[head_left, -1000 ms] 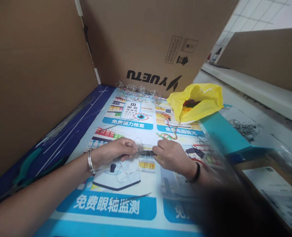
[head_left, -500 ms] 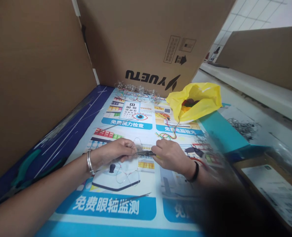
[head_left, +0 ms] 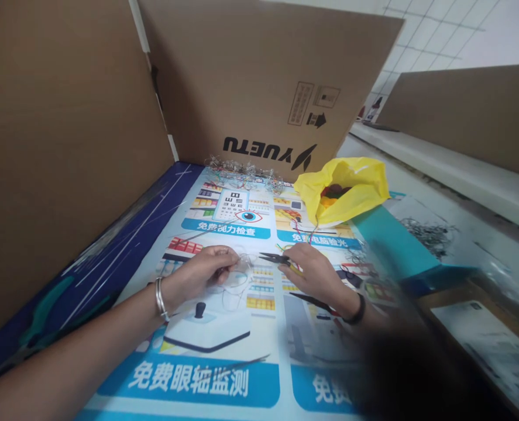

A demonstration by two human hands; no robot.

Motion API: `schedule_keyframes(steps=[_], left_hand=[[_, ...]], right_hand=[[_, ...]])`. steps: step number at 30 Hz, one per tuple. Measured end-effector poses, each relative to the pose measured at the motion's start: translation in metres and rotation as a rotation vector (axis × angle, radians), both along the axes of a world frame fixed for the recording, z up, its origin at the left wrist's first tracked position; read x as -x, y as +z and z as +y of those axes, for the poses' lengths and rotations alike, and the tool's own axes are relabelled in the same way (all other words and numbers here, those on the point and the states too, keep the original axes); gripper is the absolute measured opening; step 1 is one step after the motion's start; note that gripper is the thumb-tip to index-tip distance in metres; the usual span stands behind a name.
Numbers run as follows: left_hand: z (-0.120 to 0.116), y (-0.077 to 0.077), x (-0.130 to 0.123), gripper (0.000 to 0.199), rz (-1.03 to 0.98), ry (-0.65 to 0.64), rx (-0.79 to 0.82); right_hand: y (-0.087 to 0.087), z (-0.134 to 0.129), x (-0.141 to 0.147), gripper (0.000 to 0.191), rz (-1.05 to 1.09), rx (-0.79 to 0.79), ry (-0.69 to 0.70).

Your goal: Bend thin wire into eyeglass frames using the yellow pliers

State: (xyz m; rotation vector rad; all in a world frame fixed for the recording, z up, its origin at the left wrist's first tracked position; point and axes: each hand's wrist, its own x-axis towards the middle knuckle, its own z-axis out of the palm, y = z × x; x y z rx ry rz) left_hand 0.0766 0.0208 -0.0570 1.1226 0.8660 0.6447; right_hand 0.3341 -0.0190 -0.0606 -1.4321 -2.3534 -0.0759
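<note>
Thin wire bent into loops [head_left: 238, 282] hangs from the pinched fingertips of my left hand [head_left: 213, 269], over the printed sheet. My right hand [head_left: 314, 272] is wrapped round small pliers [head_left: 274, 258] with yellow handles. Their dark jaws point left, slightly parted, and nothing shows between them. A short gap separates the jaws from the wire and my left fingers. Below my right wrist, a dark pointed tool [head_left: 309, 302] lies on the sheet. Fine details of the wire are too faint to make out.
A yellow bag [head_left: 351, 196] with coloured contents stands behind my right hand. Tangled wire pieces [head_left: 246, 175] line the cardboard wall [head_left: 259, 76]. Green-handled pliers [head_left: 48, 310] and straight wires lie at left. At right are a teal box [head_left: 395, 234] and a labelled carton [head_left: 487, 339].
The pliers have moved right, away from my left fingertips, and their jaws have parted. The wire loops have shifted up, closer to my left hand. The view has tilted slightly.
</note>
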Motion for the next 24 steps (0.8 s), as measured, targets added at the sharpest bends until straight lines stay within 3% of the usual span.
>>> schedule_keyframes(steps=[4, 7, 15, 24], left_hand=[[0.001, -0.001, -0.002, 0.012, -0.188, 0.272, 0.069], [-0.005, -0.001, -0.006, 0.012, -0.283, 0.358, 0.153], [-0.029, 0.002, -0.023, 0.016, -0.303, 0.266, 0.165], [-0.036, 0.004, -0.026, 0.019, -0.151, 0.144, 0.139]], right_hand=[[0.002, -0.001, 0.002, 0.019, 0.128, 0.047, -0.003], [0.006, -0.005, 0.01, 0.02, 0.227, 0.113, -0.015], [0.016, -0.014, 0.038, 0.022, 0.723, 0.392, -0.123], [0.014, -0.015, 0.052, 0.01, 0.884, 0.459, -0.167]])
